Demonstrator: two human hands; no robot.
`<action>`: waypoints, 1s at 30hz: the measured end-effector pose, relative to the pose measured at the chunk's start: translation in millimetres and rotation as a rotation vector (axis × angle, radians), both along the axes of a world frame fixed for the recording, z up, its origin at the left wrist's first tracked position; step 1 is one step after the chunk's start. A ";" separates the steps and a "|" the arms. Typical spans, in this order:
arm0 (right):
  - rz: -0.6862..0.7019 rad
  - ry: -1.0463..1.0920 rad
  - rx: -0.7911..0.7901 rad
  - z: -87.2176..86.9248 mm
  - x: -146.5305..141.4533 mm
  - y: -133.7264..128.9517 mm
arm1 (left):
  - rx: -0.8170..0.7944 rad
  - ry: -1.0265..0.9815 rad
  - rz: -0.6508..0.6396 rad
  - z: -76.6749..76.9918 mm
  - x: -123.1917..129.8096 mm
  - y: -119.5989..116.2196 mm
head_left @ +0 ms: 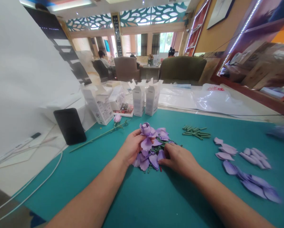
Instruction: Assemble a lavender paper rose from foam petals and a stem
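Note:
My left hand (132,146) is closed around a partly built light purple artificial flower (145,129), its petals open around a rolled centre. Under and beside it lies a heap of loose purple petals (145,163) mixed with small green pieces. Reaching into the right side of that heap, my right hand (180,156) has its fingers curled and pinched at a purple petal (161,155). The back of the hand hides part of the grip. A small red piece (160,169) pokes out at the heap's near edge.
A finished flower on a long green stem (98,136) lies at left, near a black phone (69,126). White boxes (138,99) stand behind. Green stem pieces (196,132) and sorted petals (251,181) lie to the right on the green mat (142,202). People sit farther back.

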State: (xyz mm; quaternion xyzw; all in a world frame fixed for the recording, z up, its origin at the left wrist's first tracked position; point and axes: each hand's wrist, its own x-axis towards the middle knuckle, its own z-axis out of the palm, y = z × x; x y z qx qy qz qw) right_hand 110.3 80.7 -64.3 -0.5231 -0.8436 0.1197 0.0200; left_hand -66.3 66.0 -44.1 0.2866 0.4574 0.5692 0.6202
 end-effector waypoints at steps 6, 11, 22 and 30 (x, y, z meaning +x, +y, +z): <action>-0.057 0.032 -0.044 -4.4 1.0 5.2 | 0.011 -0.016 -0.016 0.6 2.2 -1.0; -0.071 0.067 -0.047 -6.6 1.7 7.0 | 0.040 -0.022 -0.024 -0.3 2.8 -0.9; -0.053 0.111 -0.134 -3.7 7.1 11.2 | 0.048 0.011 -0.055 -5.4 2.3 0.6; -0.100 0.455 -0.164 14.4 26.5 17.5 | 0.068 -0.031 -0.127 -8.1 4.0 -0.7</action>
